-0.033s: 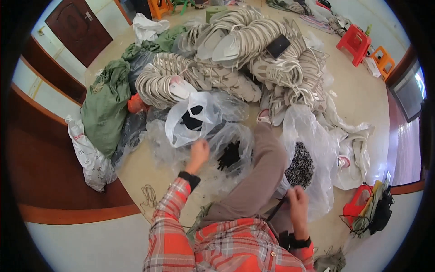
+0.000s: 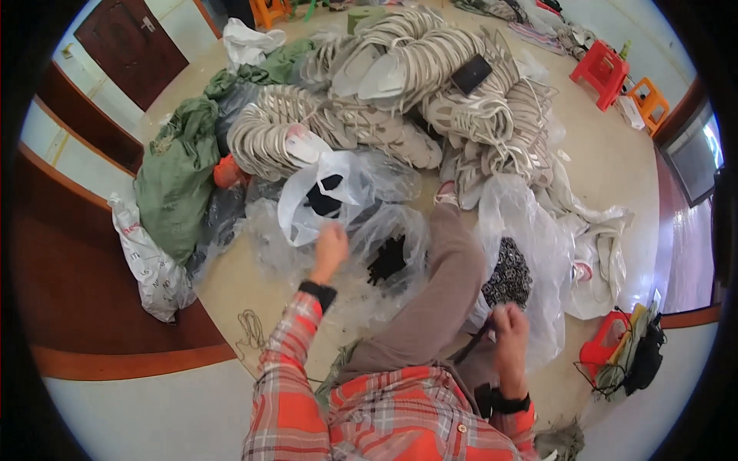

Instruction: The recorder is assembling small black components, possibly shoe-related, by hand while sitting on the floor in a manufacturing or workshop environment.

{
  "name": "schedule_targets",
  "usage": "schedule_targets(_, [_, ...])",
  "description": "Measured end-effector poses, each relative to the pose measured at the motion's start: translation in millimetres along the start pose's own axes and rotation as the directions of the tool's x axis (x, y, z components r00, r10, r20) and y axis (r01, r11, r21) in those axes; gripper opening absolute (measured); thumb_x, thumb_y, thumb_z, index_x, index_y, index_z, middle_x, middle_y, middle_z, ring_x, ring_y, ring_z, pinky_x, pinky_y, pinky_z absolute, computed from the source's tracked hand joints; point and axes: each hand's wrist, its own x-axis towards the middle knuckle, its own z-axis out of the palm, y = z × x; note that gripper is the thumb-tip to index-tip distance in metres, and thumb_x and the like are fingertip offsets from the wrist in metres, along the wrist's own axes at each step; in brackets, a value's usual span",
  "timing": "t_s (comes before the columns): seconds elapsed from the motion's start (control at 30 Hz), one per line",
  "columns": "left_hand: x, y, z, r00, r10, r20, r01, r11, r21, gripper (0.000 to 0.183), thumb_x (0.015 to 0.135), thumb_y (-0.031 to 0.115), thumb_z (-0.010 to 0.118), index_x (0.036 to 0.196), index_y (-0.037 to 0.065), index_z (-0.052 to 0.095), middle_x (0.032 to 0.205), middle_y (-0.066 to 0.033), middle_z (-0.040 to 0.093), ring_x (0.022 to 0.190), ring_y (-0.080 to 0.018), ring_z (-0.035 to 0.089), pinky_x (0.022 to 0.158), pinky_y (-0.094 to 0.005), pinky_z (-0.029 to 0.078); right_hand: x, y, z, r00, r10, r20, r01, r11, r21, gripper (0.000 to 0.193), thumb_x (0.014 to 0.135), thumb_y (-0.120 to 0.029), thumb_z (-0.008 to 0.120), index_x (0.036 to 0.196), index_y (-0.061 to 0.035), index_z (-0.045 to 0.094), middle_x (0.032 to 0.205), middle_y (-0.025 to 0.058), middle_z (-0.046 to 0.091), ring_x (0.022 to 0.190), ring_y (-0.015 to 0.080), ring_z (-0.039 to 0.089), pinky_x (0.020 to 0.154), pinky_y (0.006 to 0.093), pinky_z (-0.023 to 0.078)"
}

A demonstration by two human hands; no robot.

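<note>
My left hand (image 2: 330, 250) is raised with its fingers curled together, just below a white plastic bag (image 2: 294, 219) that holds black pieces (image 2: 323, 198). Whatever the fingers pinch, if anything, is too small to make out. Right of that hand lies a clear bag (image 2: 415, 238) with a bunch of black strips (image 2: 387, 260) in it. My right hand (image 2: 510, 323) is closed on a black strap (image 2: 470, 343) that hangs down over my leg. Close beyond it, a clear bag (image 2: 530, 223) holds many small dark metal-looking pieces (image 2: 507, 275).
A big heap of strung beige shoe uppers (image 2: 384, 127) fills the floor ahead, with a black phone-like object (image 2: 471, 74) on top. Green sacks (image 2: 181, 180) stand at the left. Red (image 2: 600, 73) and orange stools (image 2: 652, 104) are at the far right. A cord (image 2: 250, 329) lies at lower left.
My left hand has shifted slightly left and up. The right hand has risen a little, with the black strap still in it.
</note>
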Motion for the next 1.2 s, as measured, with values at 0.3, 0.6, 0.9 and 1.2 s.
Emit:
schedule_targets(0.3, [20.1, 70.9, -23.6, 0.915, 0.083, 0.394, 0.225, 0.706, -0.672, 0.02, 0.082, 0.01, 0.053, 0.098, 0.0, 0.056, 0.074, -0.0063, 0.061, 0.066, -0.0119, 0.058, 0.054, -0.0241, 0.046, 79.4, -60.3, 54.9, 0.998, -0.023, 0.056, -0.031, 0.599, 0.8, 0.009, 0.084, -0.01, 0.054, 0.088, -0.0032, 0.052, 0.077, 0.007, 0.058, 0.069, 0.0169, 0.058, 0.058, 0.0272, 0.046])
schedule_targets(0.6, [-23.6, 216.7, -107.7, 0.824, 0.367, 0.431, 0.317, 0.331, -0.889, 0.022, 0.087, 0.012, 0.05, 0.104, 0.0, 0.055, 0.086, -0.0069, 0.062, 0.073, -0.0112, 0.059, 0.065, -0.0226, 0.047, 68.1, -144.8, 85.2, 0.846, -0.496, -0.195, 0.532, 0.761, 0.371, 0.01, 0.082, -0.006, 0.058, 0.088, -0.0011, 0.052, 0.075, 0.0029, 0.057, 0.069, 0.0093, 0.055, 0.059, 0.0214, 0.043])
schedule_targets(0.9, [-17.3, 268.2, -156.8, 0.82, 0.534, 0.206, 0.051, 0.29, -0.956, 0.039, 0.09, 0.013, 0.041, 0.128, 0.003, 0.036, 0.113, -0.0077, 0.049, 0.081, -0.013, 0.053, 0.073, -0.0257, 0.044, 66.4, -165.4, 80.5, 0.771, -0.613, -0.175, 0.635, 0.716, 0.289, 0.009, 0.081, -0.006, 0.059, 0.086, -0.0021, 0.054, 0.072, 0.0, 0.054, 0.063, 0.0059, 0.05, 0.058, 0.0191, 0.04])
schedule_targets(1.2, [87.2, 313.7, -199.1, 0.846, 0.518, -0.129, -0.469, 0.607, -0.642, 0.053, 0.086, 0.01, 0.035, 0.136, 0.005, 0.017, 0.079, -0.0082, 0.058, 0.055, -0.012, 0.054, 0.048, -0.0234, 0.044, 50.9, -162.5, 46.0, 0.791, -0.52, -0.321, 0.611, 0.685, 0.396, 0.01, 0.081, -0.008, 0.059, 0.085, -0.0007, 0.053, 0.068, 0.0036, 0.056, 0.058, 0.009, 0.052, 0.054, 0.0215, 0.041])
